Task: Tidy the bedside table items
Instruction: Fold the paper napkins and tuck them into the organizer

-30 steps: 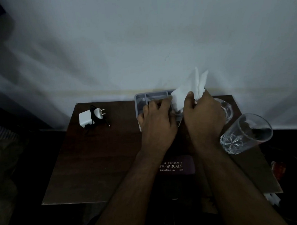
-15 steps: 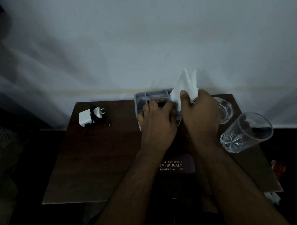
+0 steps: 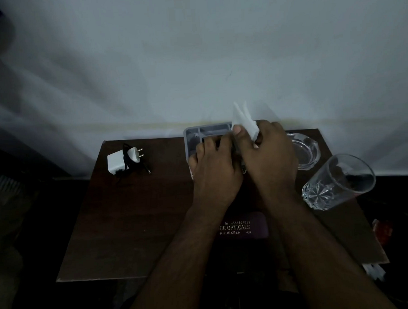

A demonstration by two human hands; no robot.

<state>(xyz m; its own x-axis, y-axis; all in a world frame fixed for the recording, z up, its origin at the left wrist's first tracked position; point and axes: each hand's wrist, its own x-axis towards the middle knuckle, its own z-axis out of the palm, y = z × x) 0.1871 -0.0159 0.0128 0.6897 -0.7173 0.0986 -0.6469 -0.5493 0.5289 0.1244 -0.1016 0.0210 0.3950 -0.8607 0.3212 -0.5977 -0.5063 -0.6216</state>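
White folded tissue (image 3: pixel 245 122) stands nearly upright, long axis vertical, tips pointing up toward the wall, above the back right corner of grey divided organiser tray (image 3: pixel 193 137). Right hand (image 3: pixel 267 155) pinches its lower end w/ thumb and curled fingers. Left hand (image 3: pixel 214 165) lies over the tray, fingers bent down into a compartment; whether it grasps anything can't be told. Tray contents hidden by hands. Clear tumbler (image 3: pixel 338 182) and glass ashtray (image 3: pixel 307 152) at right. Purple spectacle case (image 3: pixel 244 227) reads "CE OPTICALS / ROURKELA", plus a phone no. White charger w/ black cable (image 3: pixel 126 160) back left on wooden table (image 3: pixel 131 223).
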